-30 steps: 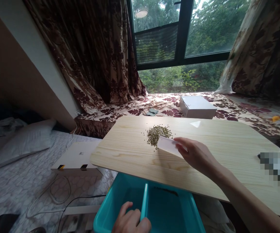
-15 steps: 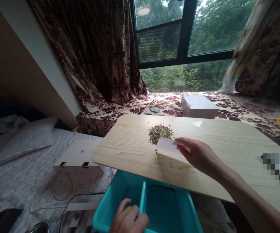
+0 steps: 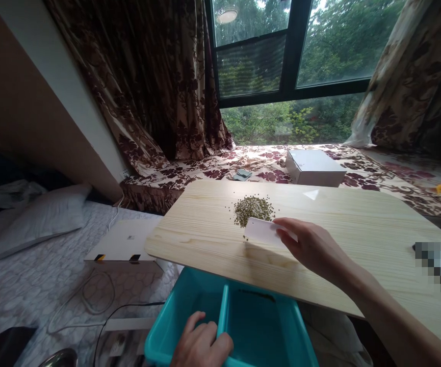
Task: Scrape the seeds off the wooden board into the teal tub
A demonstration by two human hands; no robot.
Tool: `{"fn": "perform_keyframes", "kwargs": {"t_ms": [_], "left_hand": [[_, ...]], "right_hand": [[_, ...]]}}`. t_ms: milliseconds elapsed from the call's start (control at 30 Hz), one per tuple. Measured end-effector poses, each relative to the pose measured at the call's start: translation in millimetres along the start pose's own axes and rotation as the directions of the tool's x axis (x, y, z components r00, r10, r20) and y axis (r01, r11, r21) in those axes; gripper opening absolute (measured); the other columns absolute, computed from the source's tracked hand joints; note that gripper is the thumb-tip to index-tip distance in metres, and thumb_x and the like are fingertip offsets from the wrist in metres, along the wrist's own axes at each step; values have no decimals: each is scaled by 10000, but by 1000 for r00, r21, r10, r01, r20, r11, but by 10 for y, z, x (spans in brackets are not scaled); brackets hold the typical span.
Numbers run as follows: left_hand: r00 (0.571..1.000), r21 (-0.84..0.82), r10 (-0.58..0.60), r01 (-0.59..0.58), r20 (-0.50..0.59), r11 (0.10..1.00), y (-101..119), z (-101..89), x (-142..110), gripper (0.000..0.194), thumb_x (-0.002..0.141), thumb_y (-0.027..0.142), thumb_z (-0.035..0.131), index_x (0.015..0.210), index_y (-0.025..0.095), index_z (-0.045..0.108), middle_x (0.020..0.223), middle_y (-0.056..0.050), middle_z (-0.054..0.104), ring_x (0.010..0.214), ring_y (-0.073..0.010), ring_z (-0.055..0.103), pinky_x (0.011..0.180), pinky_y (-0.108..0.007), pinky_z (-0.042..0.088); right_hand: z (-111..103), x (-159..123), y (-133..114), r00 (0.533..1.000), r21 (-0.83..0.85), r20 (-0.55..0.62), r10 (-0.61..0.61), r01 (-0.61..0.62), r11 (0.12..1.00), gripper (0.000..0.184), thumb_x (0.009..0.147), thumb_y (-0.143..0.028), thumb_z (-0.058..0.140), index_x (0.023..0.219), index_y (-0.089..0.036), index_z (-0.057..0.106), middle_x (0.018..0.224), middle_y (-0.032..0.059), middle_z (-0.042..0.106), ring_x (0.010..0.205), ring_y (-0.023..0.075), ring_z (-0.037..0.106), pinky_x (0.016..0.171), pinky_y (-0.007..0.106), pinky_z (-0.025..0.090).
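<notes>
My right hand (image 3: 312, 247) pinches a flat white plastic scraper (image 3: 262, 230) between thumb and fingers, its edge standing close to the wooden tabletop (image 3: 197, 229). Just beyond the scraper lies a loose heap of small green beans (image 3: 254, 208), with a few strays around it and one or two near the scraper's left corner. Below the table's near edge, my left hand (image 3: 203, 341) is closed over the near rim of a turquoise two-compartment bin (image 3: 159, 326), by its divider. A dark line of small bits shows along the far side of the right compartment.
A white box (image 3: 315, 165) and a folded grey-green cloth (image 3: 242, 175) rest on the flowered window seat. On the bed to the left are a flat white carton (image 3: 124, 242), cables and a pillow (image 3: 40, 219). A blurred-out object (image 3: 440, 265) lies at the table's right.
The scraper and my right hand have shifted very slightly left. My left hand stays on the bin, and the bean heap looks the same.
</notes>
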State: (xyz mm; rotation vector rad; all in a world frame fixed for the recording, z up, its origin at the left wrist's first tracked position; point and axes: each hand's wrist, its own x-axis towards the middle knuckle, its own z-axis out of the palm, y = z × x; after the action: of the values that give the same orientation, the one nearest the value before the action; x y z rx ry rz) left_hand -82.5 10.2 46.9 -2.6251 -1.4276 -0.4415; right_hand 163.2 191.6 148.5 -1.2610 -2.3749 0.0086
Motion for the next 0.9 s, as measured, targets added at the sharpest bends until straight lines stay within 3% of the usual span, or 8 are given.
{"fn": "perform_keyframes", "kwargs": {"t_ms": [133,333,633,800,900], "left_hand": [[1000,-27,9,-8,15,1000,-36,-1,0,407,1023,355,164,810,228,486,629,25,476,533,-143,571,779,-401,554],[999,-20,-28,28,23,999,15,-56,13,469,1027,319,89,797,228,487,631,19,483,551,-143,574,797,-393,543],[999,-65,-22,24,27,998,-19,-16,5,583,1015,493,37,795,223,504,637,18,485,549,-146,577,785,-410,547],[995,-58,-95,94,-25,994,9,-17,2,784,922,574,-169,759,221,511,623,9,475,541,-149,553,783,-415,543],[998,-50,-54,52,-27,997,21,-29,19,700,982,508,-94,768,224,509,619,13,481,530,-146,557,772,-401,546]], "right_hand": [[23,5,-40,999,35,20,-43,42,999,269,877,-169,484,1039,-184,698,950,82,771,742,236,716,594,302,494],[-84,-99,2,997,43,11,-73,72,996,277,879,-184,466,1035,-178,696,864,75,772,609,208,688,531,292,468],[64,-87,-106,1000,117,2,26,-27,993,262,862,-200,467,989,-193,696,826,83,765,668,232,696,570,300,476],[-49,-97,-96,996,44,52,66,-68,997,271,840,-194,471,975,-199,706,768,76,760,617,226,683,532,284,445],[-122,-103,-50,996,-27,14,91,-91,996,278,840,-206,467,975,-199,709,773,80,764,623,239,687,529,290,440]]}}
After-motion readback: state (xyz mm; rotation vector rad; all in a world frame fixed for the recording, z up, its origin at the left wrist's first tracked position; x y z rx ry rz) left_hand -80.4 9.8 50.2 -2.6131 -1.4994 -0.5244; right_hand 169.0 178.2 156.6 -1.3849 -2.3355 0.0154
